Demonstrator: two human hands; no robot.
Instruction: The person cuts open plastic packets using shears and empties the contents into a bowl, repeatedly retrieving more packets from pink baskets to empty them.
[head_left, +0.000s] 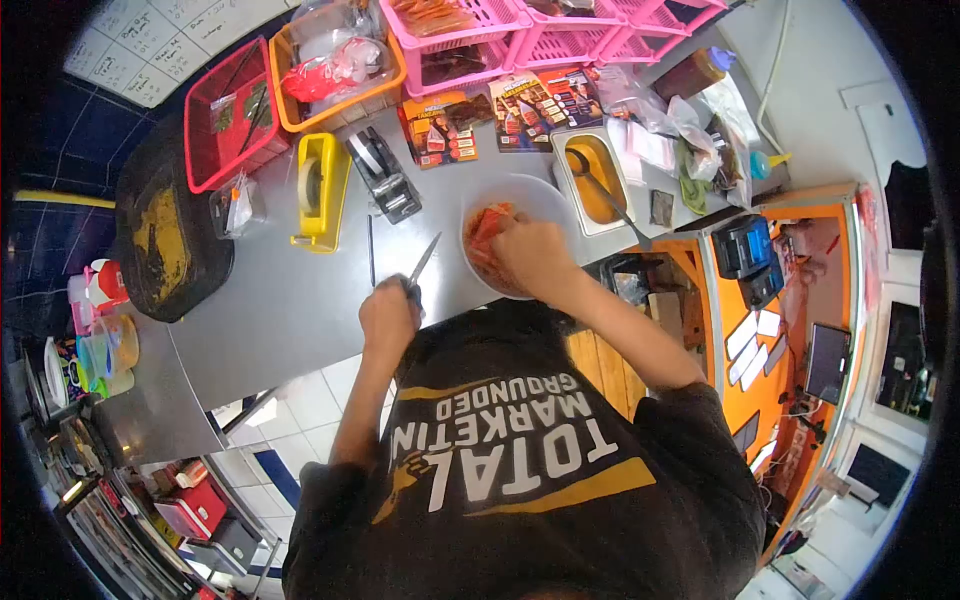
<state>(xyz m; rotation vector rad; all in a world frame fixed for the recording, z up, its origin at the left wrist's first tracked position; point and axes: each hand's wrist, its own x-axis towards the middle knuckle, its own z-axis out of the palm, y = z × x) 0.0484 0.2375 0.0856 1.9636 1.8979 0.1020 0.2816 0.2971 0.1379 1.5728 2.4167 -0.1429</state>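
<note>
My left hand (390, 318) is closed around the handle of a small knife (426, 257), whose blade points up and away over the steel counter (270, 320). A white round bowl (548, 193) stands to the right of the knife. Over this bowl, my right hand (535, 258) grips a red packet (489, 224) with its fingers. More reddish contents show under the packet, too hidden to make out. Just right of the bowl is a steel tray (566, 172) of yellow-orange sauce with a ladle (602, 190) in it.
A yellow tape dispenser (325, 190) and a black one (385, 175) stand behind the knife. Red (192, 130) and orange (401, 75) baskets, pink racks (470, 42) and leaflets (440, 130) line the back. Plastic bags (690, 135) and a sauce bottle (692, 75) lie at right.
</note>
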